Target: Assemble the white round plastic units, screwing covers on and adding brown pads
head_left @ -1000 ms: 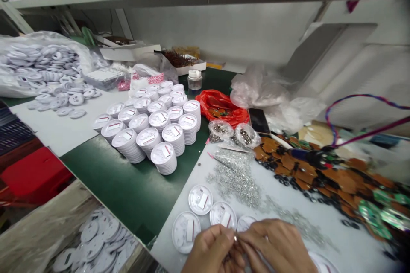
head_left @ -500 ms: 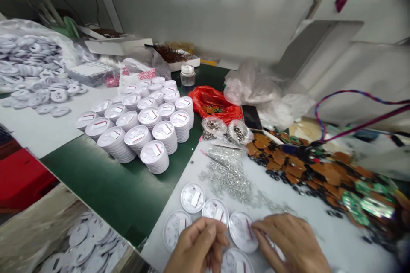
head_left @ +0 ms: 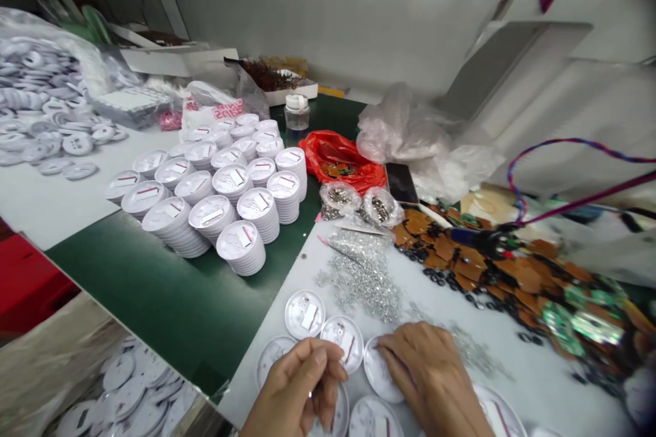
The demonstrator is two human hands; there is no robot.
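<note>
My left hand (head_left: 300, 386) is closed, thumb against the curled fingers, above the white round plastic discs. A tiny shiny spot shows at its fingers, too small to name. My right hand (head_left: 428, 372) bends over a white disc (head_left: 378, 377), its fingertips pressed together at the inside of the disc; whatever they hold is hidden. Beside them lie another disc (head_left: 305, 314) with a white rectangular piece and a disc with a red-edged strip (head_left: 349, 345). More discs lie in front, partly covered by my hands. A heap of small clear and silvery parts (head_left: 359, 280) spreads beyond.
Stacked white discs (head_left: 240, 239) stand on the green mat (head_left: 169, 300). Brown and green circuit boards (head_left: 523, 273) are heaped at right, below a blue-red cable (head_left: 558, 143). Behind are a red plastic bag (head_left: 338, 157), bags of metal parts (head_left: 382, 207) and a lidded jar (head_left: 297, 116).
My right hand has moved left and farther over its disc, covering the disc's right part. My left hand stays closed and has shifted slightly left. The camera view has tilted a little.
</note>
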